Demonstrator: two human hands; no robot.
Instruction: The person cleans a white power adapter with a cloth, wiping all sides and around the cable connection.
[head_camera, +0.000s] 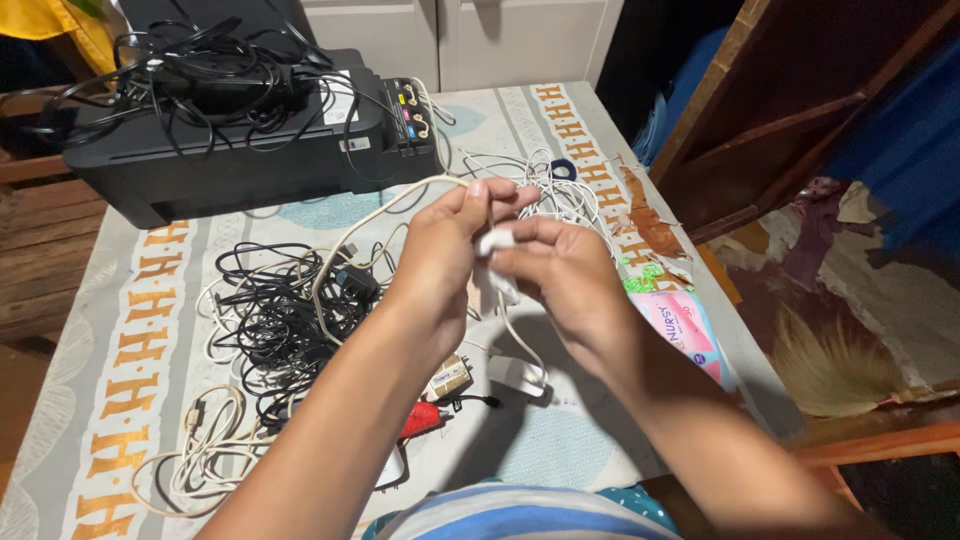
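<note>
Table (560, 440) w/ patterned cloth, orange motifs along the edges, fills most of the frame; white cabinet doors (460, 35) at top centre behind it. Dark wooden furniture (790, 110), maybe a shelf frame, slants across upper right, w/ worn patchy floor (880, 280) below; wooden slats (40, 250) at left edge, light dim & warm.

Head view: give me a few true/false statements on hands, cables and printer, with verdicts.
1. Both hands, left hand and right hand, hold a white cable above the table. True.
2. The black printer has nothing on top. False: black cords lie piled on it.
3. A tangle of black cables lies left of the hands. True.
4. The pink packet sits on the printer. False: it lies on the table, near the right edge.
</note>
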